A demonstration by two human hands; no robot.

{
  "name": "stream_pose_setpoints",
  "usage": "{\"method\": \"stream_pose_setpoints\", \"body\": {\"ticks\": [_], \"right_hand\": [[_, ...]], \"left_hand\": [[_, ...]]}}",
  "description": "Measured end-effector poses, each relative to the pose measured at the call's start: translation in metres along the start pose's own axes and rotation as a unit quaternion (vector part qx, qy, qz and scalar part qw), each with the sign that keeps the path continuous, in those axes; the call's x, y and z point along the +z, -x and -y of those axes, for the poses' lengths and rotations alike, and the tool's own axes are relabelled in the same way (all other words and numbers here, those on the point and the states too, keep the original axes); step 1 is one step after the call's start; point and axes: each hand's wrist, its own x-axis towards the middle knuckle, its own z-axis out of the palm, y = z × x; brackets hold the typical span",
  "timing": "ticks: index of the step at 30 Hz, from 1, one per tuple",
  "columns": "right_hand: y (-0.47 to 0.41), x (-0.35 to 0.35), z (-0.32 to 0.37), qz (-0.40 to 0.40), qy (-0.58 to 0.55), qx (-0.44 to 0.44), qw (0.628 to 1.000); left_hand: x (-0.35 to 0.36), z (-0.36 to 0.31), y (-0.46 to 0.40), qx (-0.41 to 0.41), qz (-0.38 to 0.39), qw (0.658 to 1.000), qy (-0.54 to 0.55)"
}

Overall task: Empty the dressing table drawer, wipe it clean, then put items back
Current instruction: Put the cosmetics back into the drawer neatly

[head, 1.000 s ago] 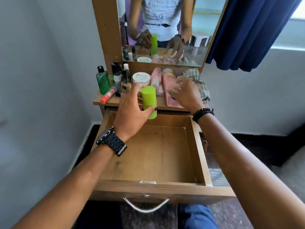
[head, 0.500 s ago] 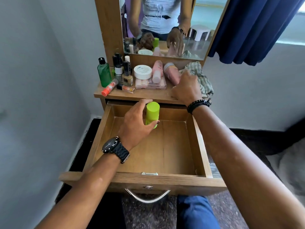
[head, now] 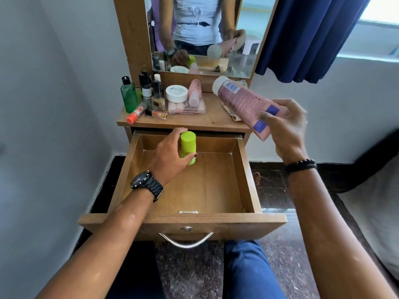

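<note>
Down in the open drawer [head: 248, 175], the left hand [head: 170, 158] was wrapped around a green bottle [head: 188, 146] standing near the back. Her right hand [head: 285, 126] gripped a pink tube [head: 241, 102] tilted above the tabletop [head: 213, 117].

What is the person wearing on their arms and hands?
The left wrist has a black watch with a round dark face and a chunky black link strap. The right wrist has a black beaded bracelet. Both forearms are bare, with no sleeves and no gloves. A thumbnail on the left hand looks painted dark red. No rings show.
</note>
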Motion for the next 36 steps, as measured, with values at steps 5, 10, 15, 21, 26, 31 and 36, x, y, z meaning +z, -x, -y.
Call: {"method": "stream_pose_setpoints", "body": {"ticks": [5, 10, 15, 21, 26, 31, 36], "right_hand": [[0.012, -0.029, 0.004, 0.052, -0.201, 0.079, 0.975], [0.011, -0.029, 0.006, 0.123, -0.146, 0.068, 0.979], [0.004, -0.004, 0.003, 0.275, 0.001, 0.02, 0.961], [0.002, 0.038, -0.023, 0.399, 0.158, 0.028, 0.903], [-0.003, 0.056, -0.037, 0.404, 0.318, 0.025, 0.857], [0.006, 0.061, -0.058, 0.392, 0.352, -0.005, 0.85], [0.014, 0.066, -0.072, 0.399, 0.432, -0.095, 0.803]], "left_hand": [[-0.001, 0.0, -0.001, -0.032, 0.016, 0.999, -0.005], [-0.002, 0.003, 0.0, -0.038, 0.035, 0.998, -0.019], [0.0, 0.005, 0.001, -0.028, 0.053, 0.998, -0.017], [0.007, 0.009, 0.0, -0.003, 0.076, 0.997, -0.007], [0.011, 0.011, 0.0, 0.005, 0.08, 0.997, -0.011], [0.013, 0.01, 0.0, 0.008, 0.09, 0.996, -0.014], [0.014, 0.008, 0.001, 0.009, 0.108, 0.994, -0.022]]}}
